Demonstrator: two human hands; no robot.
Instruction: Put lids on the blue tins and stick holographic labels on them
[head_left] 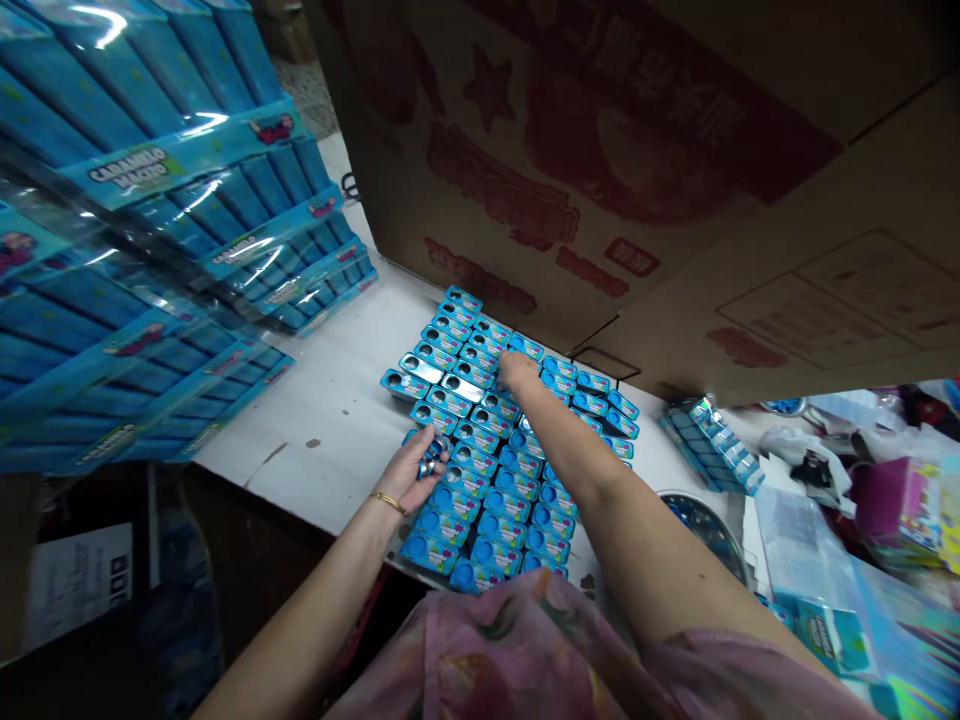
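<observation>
Pink clothing point(517, 655) is fronted by blue cases point(510, 505) on a table point(345, 370), hemmed in behind by a carton point(667, 280); shiny balls point(430, 464) are held in the left hand point(409, 475); the right hand point(519, 373) is seen reaching, its grip unclear.

1. Left hand point(417, 468) and right hand point(517, 372), both bare.
2. A slim, gold-coloured, rounded bangle point(388, 503) on the left wrist.
3. A dusty-pink fabric top point(517, 665), printed with soft-edged patches in muted green and rusty brown; a seam-like line runs down its left side.
4. A plain-looking pink sleeve point(750, 678) above the bare right forearm.
</observation>
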